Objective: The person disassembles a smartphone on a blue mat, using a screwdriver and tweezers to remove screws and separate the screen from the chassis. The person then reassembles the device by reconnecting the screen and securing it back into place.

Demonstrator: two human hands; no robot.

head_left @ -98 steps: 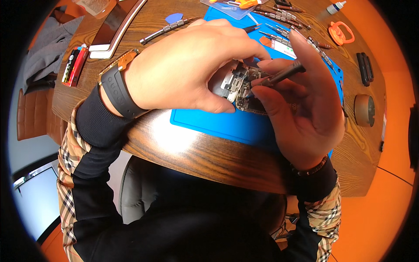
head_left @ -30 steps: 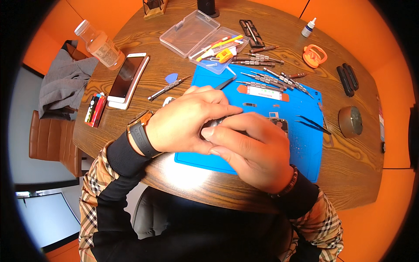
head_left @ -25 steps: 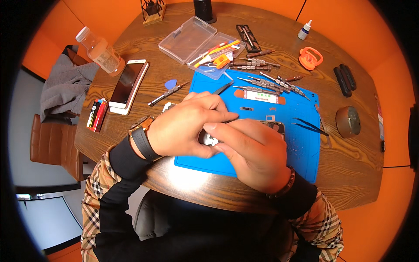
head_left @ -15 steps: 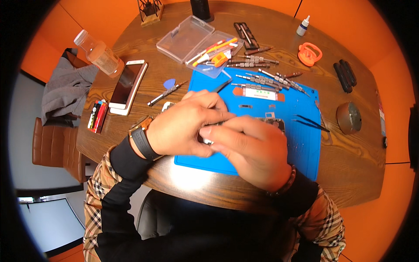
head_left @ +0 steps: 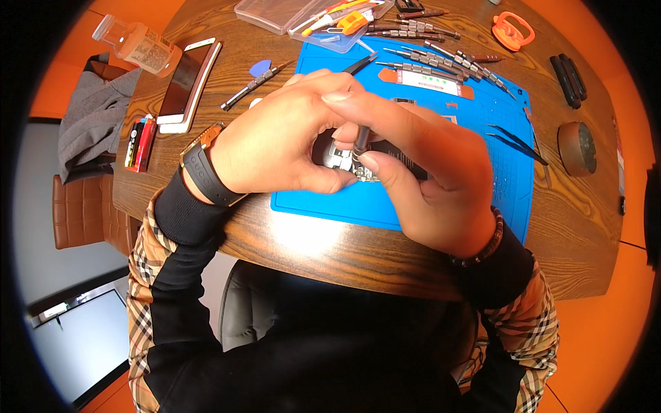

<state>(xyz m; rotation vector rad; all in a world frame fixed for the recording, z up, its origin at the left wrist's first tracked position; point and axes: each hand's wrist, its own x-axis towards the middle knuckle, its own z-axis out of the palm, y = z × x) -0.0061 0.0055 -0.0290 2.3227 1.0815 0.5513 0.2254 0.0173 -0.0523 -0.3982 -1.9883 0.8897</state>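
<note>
An opened phone (head_left: pixel 391 157) with exposed metal plates and a dark interior lies on the blue mat (head_left: pixel 296 205), partly hidden by my fingers. My left hand (head_left: pixel 275 138) is wrapped round its left end, thumb along the near edge. In my right hand (head_left: pixel 430 165) a dark screwdriver (head_left: pixel 362 140) stands nearly upright between thumb and fingers, my index finger arched over its top and its tip down among the phone's parts. Black tweezers (head_left: pixel 516 146) lie to the right on the mat, and several precision screwdrivers (head_left: pixel 434 69) lie beyond my hands near a white-labelled strip (head_left: pixel 428 83).
Two stacked phones (head_left: pixel 186 86), a bottle (head_left: pixel 148 51) and batteries or lighters (head_left: pixel 141 142) sit at left. An open tool box (head_left: pixel 268 14) is at the back; an orange suction cup (head_left: pixel 511 31), black cases (head_left: pixel 568 81) and a round tin (head_left: pixel 577 148) are at right.
My right fingers have risen and spread from their bunched position, showing the upright screwdriver and more of the phone. The whole scene sits higher in the picture than half a second ago.
</note>
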